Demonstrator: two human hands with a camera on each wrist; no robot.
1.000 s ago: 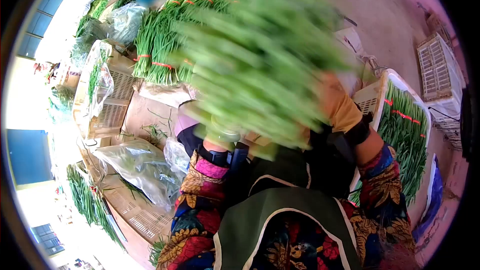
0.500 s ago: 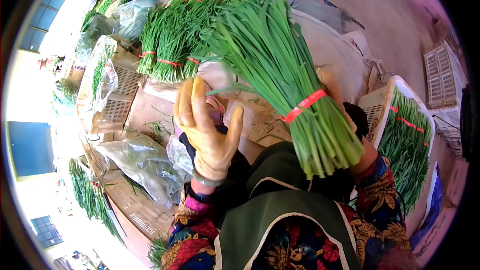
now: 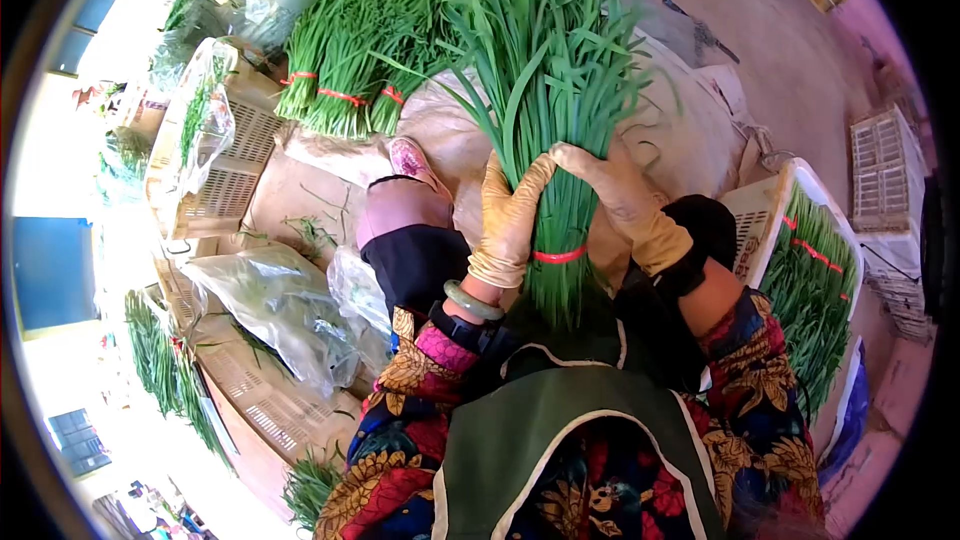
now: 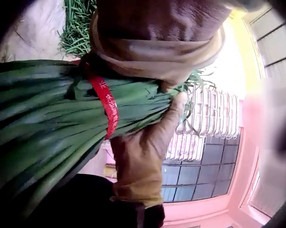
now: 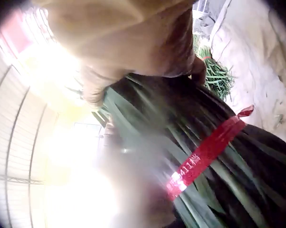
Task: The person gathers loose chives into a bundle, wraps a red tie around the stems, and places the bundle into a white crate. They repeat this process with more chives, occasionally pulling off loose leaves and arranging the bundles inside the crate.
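A thick bundle of garlic chives [image 3: 565, 120] stands upright before the body, leaf tips up and cut stems toward the lap. Red printed tape [image 5: 207, 154] circles it near the stem end. My gloved left hand [image 3: 505, 220] grips the bundle's left side above the tape, and my gloved right hand [image 3: 630, 205] grips its right side, the two thumbs meeting across the front. In the left wrist view, the tape [image 4: 105, 102] crosses the stems close to the gloves. The fingers behind the leaves are mostly hidden.
More taped chive bundles [image 3: 350, 55] lie in a row on pale sacking [image 3: 690, 110] ahead. At right stands a crate [image 3: 790, 185] full of chives. To the left are plastic crates [image 3: 225, 175] and a clear plastic bag [image 3: 285, 305] on the floor.
The bundle, blurred in motion at first, then tilted in the right hand while the left was off it with fingers spread, now stands upright with both hands around it.
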